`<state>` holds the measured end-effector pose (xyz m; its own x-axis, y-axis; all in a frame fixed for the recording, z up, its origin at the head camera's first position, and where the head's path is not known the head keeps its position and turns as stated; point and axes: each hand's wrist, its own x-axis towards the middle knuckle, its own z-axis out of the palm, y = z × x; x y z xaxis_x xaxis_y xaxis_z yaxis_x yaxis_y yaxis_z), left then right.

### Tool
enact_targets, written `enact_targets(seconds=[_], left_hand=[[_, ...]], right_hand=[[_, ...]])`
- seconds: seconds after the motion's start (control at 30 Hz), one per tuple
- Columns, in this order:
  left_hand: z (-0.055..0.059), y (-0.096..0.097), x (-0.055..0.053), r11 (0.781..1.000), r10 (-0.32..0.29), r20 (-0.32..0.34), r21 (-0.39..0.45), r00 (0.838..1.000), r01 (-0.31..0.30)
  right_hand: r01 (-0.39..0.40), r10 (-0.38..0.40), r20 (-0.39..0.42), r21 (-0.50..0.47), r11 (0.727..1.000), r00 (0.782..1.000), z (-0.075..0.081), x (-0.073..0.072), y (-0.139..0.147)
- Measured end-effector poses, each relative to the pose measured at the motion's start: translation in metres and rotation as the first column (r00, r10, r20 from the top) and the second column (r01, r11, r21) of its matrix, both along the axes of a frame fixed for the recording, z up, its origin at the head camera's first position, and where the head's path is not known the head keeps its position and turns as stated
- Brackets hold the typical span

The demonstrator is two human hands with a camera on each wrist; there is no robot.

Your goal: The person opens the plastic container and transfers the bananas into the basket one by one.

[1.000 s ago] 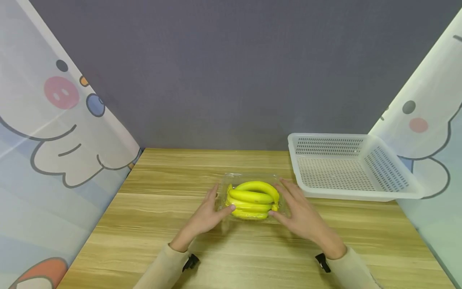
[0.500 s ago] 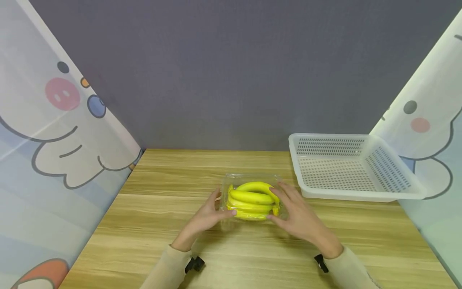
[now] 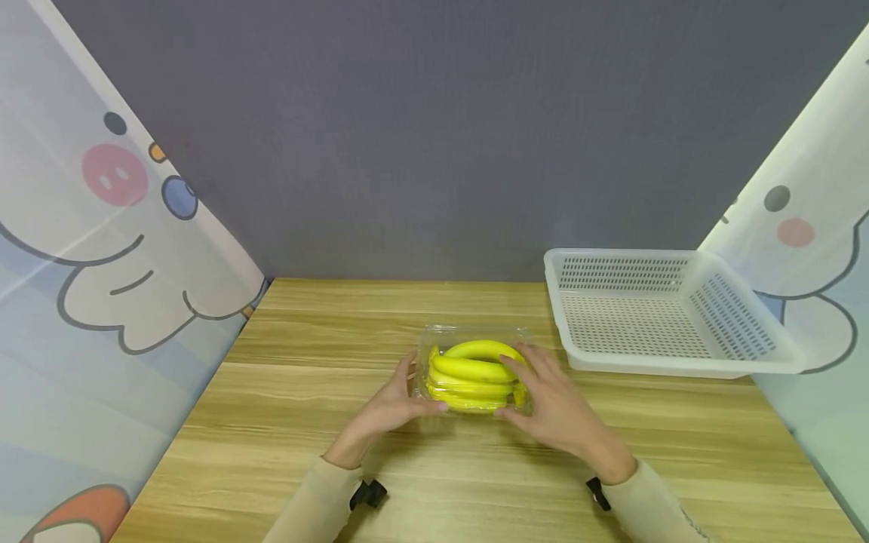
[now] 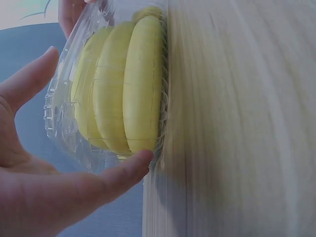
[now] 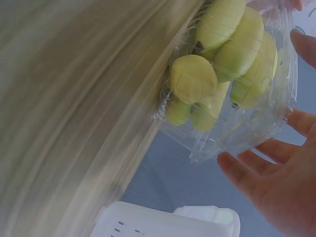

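Note:
A clear plastic fruit box [image 3: 441,329] rests on the table near the middle of the head view, with several yellow bananas [image 3: 471,369] inside. At its left side is my left hand [image 3: 387,406]; the thumb touches the lower front corner, and in the left wrist view the thumb and a raised finger [image 4: 32,74] are spread apart. My right hand [image 3: 563,411] lies at the right side, one finger over the box top and the thumb near the front. Lightly bent fingertips [image 5: 232,163] meet the box's edge in the right wrist view. Whether a lid covers the bananas, I cannot tell.
A white perforated plastic basket [image 3: 679,366] stands at the back right of the wooden table [image 3: 285,422]. Behind the table rises a grey panel [image 3: 407,151]. Cartoon-printed sheets [image 3: 41,188] hang on the left and right sides.
The right index finger has reached further left over the box, and the right thumb has shifted slightly left along the front. My left thumb has dropped a little. The box stays in place.

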<state>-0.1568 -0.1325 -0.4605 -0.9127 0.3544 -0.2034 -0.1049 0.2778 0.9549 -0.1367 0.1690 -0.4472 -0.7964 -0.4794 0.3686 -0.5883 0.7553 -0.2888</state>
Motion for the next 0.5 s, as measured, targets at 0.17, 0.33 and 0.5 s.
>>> enact_targets(seconds=[0.17,0.33,0.5], left_hand=[[0.0014,0.0011,0.0003,1.000,0.006,0.012,-0.014,1.000,-0.006],[0.0019,0.0036,0.0000,1.000,0.003,0.012,-0.010,1.000,-0.003],[0.0014,0.0078,0.0002,1.000,0.010,-0.014,-0.020,1.000,-0.011]], right_hand=[[0.014,-0.013,-0.020,0.041,0.999,1.000,-0.0022,-0.0012,-0.0028],[0.017,-0.014,-0.053,0.054,0.998,0.999,-0.0035,-0.0019,-0.0029],[0.007,-0.001,-0.105,0.059,0.998,0.994,-0.0062,-0.0041,-0.0022]])
